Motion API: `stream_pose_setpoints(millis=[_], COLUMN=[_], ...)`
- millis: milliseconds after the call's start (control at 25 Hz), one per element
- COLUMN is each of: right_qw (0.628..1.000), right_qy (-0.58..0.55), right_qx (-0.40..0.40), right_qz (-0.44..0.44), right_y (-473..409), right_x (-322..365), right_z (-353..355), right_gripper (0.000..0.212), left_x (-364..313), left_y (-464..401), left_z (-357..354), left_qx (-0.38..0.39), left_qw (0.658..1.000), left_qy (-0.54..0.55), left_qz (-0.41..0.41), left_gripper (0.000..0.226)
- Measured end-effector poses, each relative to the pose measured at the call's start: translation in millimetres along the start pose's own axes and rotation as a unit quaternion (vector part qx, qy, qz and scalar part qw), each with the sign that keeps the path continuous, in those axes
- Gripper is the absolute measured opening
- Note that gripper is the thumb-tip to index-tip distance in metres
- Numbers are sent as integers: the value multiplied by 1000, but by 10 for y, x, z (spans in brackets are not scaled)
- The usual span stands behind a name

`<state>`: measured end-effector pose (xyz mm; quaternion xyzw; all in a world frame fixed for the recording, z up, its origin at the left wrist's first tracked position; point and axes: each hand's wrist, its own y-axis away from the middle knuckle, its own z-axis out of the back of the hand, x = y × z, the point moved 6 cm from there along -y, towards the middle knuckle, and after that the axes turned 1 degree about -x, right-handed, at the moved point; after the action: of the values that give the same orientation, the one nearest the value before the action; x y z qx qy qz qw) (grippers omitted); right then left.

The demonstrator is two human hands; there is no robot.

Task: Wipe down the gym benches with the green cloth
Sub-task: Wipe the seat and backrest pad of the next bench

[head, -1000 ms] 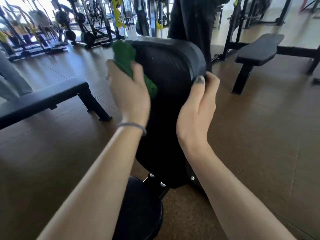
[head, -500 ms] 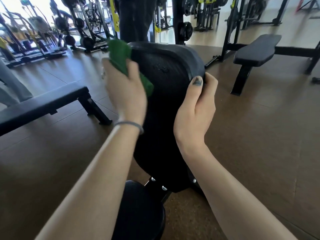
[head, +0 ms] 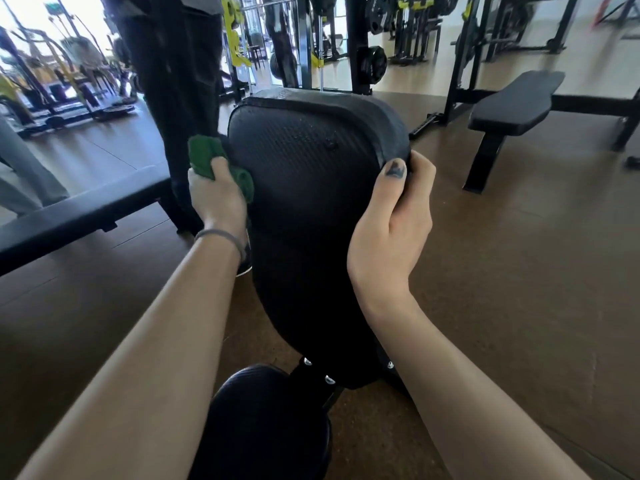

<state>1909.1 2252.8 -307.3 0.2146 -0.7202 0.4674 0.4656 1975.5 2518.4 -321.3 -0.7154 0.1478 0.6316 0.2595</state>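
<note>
Benches frame the scene on both sides, and going from the left edge, a flat black bench (head: 86, 209) runs low across the brown floor (head: 519, 271), with blurred weight racks (head: 69, 81) behind it in bright light. Just beyond its far end stand the dark trouser legs (head: 180, 81) of another person.

Next comes the left hand (head: 216, 199), a thin grey band (head: 221, 235) round its wrist. Its grip is closed round the green cloth (head: 207, 157), which is bunched in the fingers and pressed against the upper left edge of the raised black backrest (head: 311, 202). Part of the cloth sticks up above the knuckles and part trails down toward the pad face.

The backrest fills the middle, tilted up and away from the camera, its textured cover showing a few small wet specks near the top. Below it, silver bolts (head: 306, 362) fix it to a frame, and a round black seat pad (head: 263, 424) sits at the bottom of the view, between the two forearms.

The right hand (head: 391, 230) holds the backrest's upper right edge; its thumb with dark nail polish lies on the front face and the fingers curl behind the rim, so this grip is closed on the pad.

Further right, well apart, another flat black bench (head: 516, 102) stands on a single post, with dark rack uprights (head: 464, 64) behind it.
</note>
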Motion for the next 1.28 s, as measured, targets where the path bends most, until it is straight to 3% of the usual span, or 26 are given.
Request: stream_pose_setpoints(millis=[40,120,200,280,360,480,560,640,800,880,920,1000,1160,1240,1280], right_qw=[1000,1000,1000,1000,998,997,998,998,997,996,996,997,997,998,998], right_qy=[-2,-4,-5,-18,-36,-31,-23,-24,-51,-57,-56,-53,-45,-32,-27], right_qx=[-5,-2,-1,9,27,44,45,39,42,34,30,29,37,26,21], right_qz=[0,-3,-7,-18,-34,-50,-46,-43,-51,-55,-55,-55,-57,-49,-45], right_y=[-5,6,0,-11,-23,-20,-21,-30,-34,-36,-40,-42,-37,-41,-40], right_x=[6,-5,9,12,20,21,34,28,-6,-15,-15,-13,-17,-6,-4], right_z=[0,-12,-1,17,21,12,5,8,7,10,12,5,-16,-9,-6], right_gripper=[56,55,52,51,48,48,48,49,50,51,50,48,46,48,49], left_x=[-87,-520,-1012,-1208,-1150,-940,-922,-921,-1108,-1226,-1270,-1342,-1317,-1275,-1281], left_y=[94,459,983,1385,1315,857,950,1332,1728,1701,1666,1476,656,708,884], left_z=[10,26,-94,-217,-243,-91,-93,-189,-243,-316,-360,-413,-235,-203,-252], left_qx=[-2,-8,10,38,40,-13,-2,67,126,152,168,172,92,81,93], left_qw=[999,981,929,886,900,957,958,917,790,739,730,764,883,896,882], left_qy=[-7,1,7,13,8,8,-11,-59,-142,-151,-155,-149,-132,-113,-102], left_qz=[-37,-193,-369,-461,-434,-291,-288,-390,-583,-638,-643,-604,-441,-422,-451], left_gripper=[13,6,6,12,23,21,22,28,36,37,37,35,33,36,36])
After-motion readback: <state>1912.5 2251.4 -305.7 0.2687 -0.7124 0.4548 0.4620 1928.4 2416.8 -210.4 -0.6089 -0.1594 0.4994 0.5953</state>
